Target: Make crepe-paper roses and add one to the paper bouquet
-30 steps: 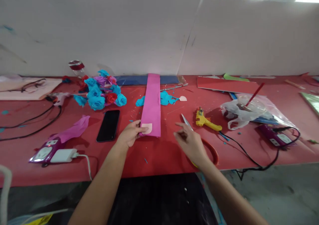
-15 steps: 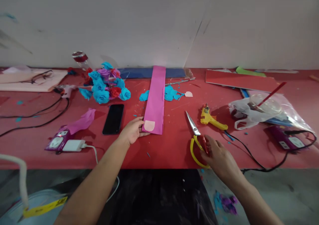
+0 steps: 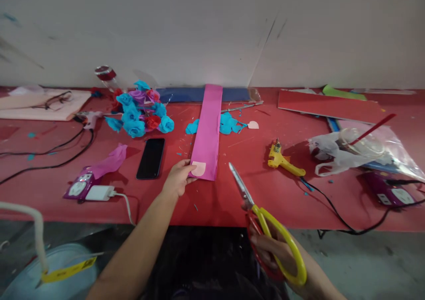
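The left hand (image 3: 177, 179) lies on the red desk (image 3: 212, 202) with its fingers closed over the near left corner of a long pink paper strip (image 3: 207, 132), the thumb pinning a small pale petal-shaped cutout (image 3: 199, 169) onto that end. The strip's long axis runs straight away from this hand toward the white wall, its far end crossing a dark blue sheet (image 3: 186, 94).

The right hand (image 3: 275, 255) is lower and to the right, off the near edge of the desk, gripping scissors (image 3: 262, 216) by their yellow and red loops. The blades look shut or nearly so, and they point up and to the left, toward the near end of the strip. The blade tips are near that end but apart from it, with bare desk between, so the left hand is the one on the paper and the right comes at it from the near right side.

Left of the left hand lies a black phone (image 3: 151, 157), and farther left a purple power strip with a white charger (image 3: 86, 189). Beyond the phone is a bunch of blue, red and purple paper roses (image 3: 141, 112). Blue paper scraps (image 3: 227, 124) lie on both sides of the strip's middle. Right of the scissors' tips are a yellow glue gun (image 3: 282, 159) with its black cord, and past it a crumpled plastic bag (image 3: 345, 151). Nothing stands between blades and strip.
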A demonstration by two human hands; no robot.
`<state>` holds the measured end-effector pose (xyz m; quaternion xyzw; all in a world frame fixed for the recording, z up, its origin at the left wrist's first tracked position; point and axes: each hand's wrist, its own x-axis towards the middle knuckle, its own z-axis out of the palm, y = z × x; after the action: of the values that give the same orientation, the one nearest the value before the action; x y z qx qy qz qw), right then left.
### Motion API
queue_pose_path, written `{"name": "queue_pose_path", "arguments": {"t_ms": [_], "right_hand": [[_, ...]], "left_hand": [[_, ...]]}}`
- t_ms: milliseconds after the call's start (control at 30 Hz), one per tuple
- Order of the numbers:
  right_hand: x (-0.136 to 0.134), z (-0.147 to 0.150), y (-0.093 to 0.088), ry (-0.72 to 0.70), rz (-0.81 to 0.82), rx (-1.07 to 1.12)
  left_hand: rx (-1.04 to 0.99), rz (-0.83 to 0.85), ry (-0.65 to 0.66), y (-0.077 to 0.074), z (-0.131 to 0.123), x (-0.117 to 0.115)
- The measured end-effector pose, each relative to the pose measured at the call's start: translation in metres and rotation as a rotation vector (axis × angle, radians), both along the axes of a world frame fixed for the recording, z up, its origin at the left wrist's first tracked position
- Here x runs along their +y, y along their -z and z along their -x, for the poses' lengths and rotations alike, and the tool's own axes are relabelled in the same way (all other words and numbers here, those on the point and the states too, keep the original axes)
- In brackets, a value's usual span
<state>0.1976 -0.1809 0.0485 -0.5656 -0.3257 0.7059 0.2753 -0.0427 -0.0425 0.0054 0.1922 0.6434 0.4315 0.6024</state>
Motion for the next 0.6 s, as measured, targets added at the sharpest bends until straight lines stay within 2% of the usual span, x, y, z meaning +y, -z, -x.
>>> {"name": "queue_pose_path", "arguments": {"t_ms": [100,233,600], "right_hand": [[0.003,0.011,0.006,-0.141,0.023,-0.003],[0.009,0.024,0.008,-0.22,0.012,-0.003],[0.015,0.051,0.0,-0.223,0.052,-0.059]], "left_hand": [[-0.105,0.056,-0.059,-0.001,0.001,0.002],[-0.198,0.087,-0.099,-0.005,0.003,0.002],[-0.247,0.054,-0.045,-0.001,0.006,0.0]]}}
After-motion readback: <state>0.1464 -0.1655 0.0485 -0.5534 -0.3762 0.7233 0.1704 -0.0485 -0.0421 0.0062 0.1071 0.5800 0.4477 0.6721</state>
